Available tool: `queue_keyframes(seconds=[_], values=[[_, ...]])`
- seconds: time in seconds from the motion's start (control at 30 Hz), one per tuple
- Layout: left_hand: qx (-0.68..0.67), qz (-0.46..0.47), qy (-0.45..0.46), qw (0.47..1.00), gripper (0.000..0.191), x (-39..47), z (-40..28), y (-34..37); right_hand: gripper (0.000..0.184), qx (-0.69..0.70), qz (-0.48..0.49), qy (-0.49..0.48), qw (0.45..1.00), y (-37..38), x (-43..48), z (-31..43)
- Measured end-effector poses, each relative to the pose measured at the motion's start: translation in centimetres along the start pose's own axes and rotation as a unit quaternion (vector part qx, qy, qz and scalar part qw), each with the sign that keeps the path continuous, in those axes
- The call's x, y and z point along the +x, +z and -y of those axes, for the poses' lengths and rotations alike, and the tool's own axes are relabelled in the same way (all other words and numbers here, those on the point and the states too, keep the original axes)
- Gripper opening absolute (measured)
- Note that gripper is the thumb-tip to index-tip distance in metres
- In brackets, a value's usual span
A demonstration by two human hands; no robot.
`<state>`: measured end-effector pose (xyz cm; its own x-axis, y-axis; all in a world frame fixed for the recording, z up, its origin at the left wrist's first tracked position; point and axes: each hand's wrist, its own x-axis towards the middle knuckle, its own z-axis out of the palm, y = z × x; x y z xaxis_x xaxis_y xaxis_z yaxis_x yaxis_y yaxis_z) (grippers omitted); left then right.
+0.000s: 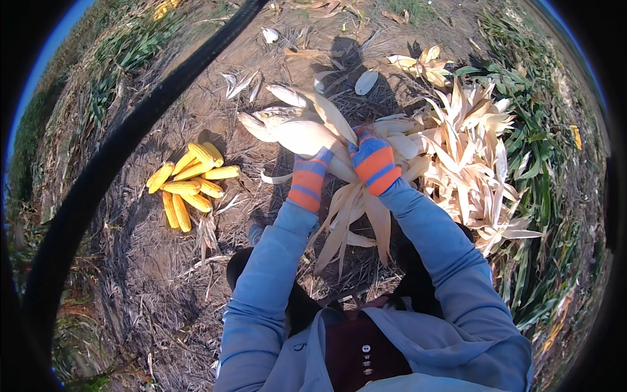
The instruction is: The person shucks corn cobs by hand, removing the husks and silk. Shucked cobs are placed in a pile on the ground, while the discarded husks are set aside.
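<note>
My left hand [311, 174], in an orange and blue striped glove, grips a bundle of pale corn husks [301, 134] from below, its fingers hidden under them. Closed on the same husks at their right side is my right hand [373, 159], gloved alike; its fingertips are partly hidden. Whether an ear of corn lies inside the bundle cannot be told. Long dry husk leaves [345, 215] hang and spread below the hands. To the left, a small pile of husked yellow corn ears [188, 179] lies on the ground.
Right of my hands rises a heap of dry husks [465, 157], with green corn stalks and leaves [534, 186] beyond it. Loose husk pieces [366, 82] are scattered on the straw-strewn soil ahead. A black strap or cable [127, 122] crosses the view at left.
</note>
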<state>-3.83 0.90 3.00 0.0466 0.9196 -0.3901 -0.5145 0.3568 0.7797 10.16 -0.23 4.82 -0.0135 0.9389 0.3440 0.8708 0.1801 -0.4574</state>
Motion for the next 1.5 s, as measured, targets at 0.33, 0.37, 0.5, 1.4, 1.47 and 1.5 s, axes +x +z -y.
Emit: queue_keyframes(seconds=[0.33, 0.37, 0.5, 1.4, 1.47, 1.5], values=[[-0.226, 0.015, -0.042, 0.973, 0.052, 2.6, -0.5, -3.4, 0.032, 0.315, -0.100, 0.100, 0.939, 4.7, 2.5, -12.2], [-0.220, 0.020, -0.017, 0.975, 0.054, 2.9, -0.5, -3.6, 0.031, 0.399, -0.065, 0.179, 0.897, 4.5, 2.6, -13.0], [-0.205, 0.000, -0.015, 0.979, 0.053, 2.7, -0.7, -4.0, 0.037, 0.490, 0.013, 0.167, 0.856, 3.0, 2.6, -10.7], [-0.151, 0.083, -0.068, 0.983, 0.045, 5.6, 6.2, -4.2, 0.044, 0.394, 0.106, 0.005, 0.913, -2.1, 0.7, 1.7], [-0.194, 0.058, -0.105, 0.974, 0.046, 5.3, 5.4, -4.0, 0.047, 0.379, 0.117, -0.058, 0.916, -2.9, 1.0, 0.5], [-0.217, 0.064, -0.105, 0.968, 0.046, 5.1, 4.7, -3.9, 0.048, 0.363, 0.118, -0.080, 0.921, -3.6, 1.4, -0.5]])
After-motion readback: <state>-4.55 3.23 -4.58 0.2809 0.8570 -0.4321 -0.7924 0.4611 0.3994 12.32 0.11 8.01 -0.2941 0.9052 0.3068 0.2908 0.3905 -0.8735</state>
